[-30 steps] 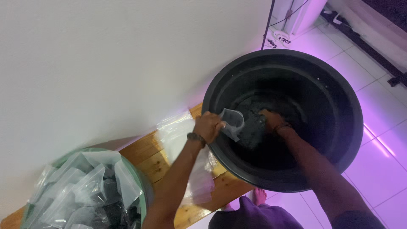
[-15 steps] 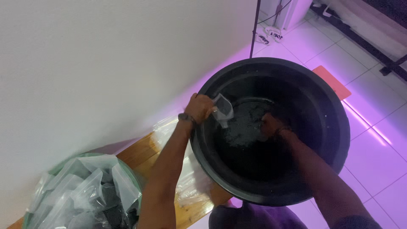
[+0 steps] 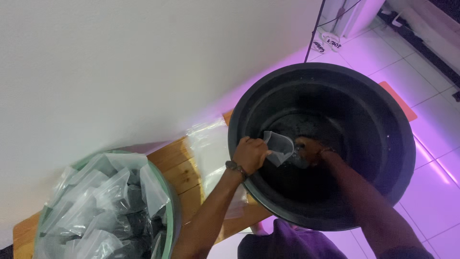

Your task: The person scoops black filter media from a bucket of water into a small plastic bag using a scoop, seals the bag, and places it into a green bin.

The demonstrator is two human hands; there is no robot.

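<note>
Left hand (image 3: pixel 250 154), fingers pinching a clear plastic bag (image 3: pixel 279 147) inside the black tub (image 3: pixel 383 110); right hand (image 3: pixel 309 149) beside it, grip unclear

Green tub (image 3: pixel 168 192) of filled clear bags (image 3: pixel 103 211), wooden bench (image 3: pixel 179 165), flat empty bags (image 3: pixel 211 153), white wall (image 3: pixel 120 62).

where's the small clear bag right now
In the head view the small clear bag sits right of centre, held open by the left hand inside the big black tub, with the right hand just beside it.
</note>
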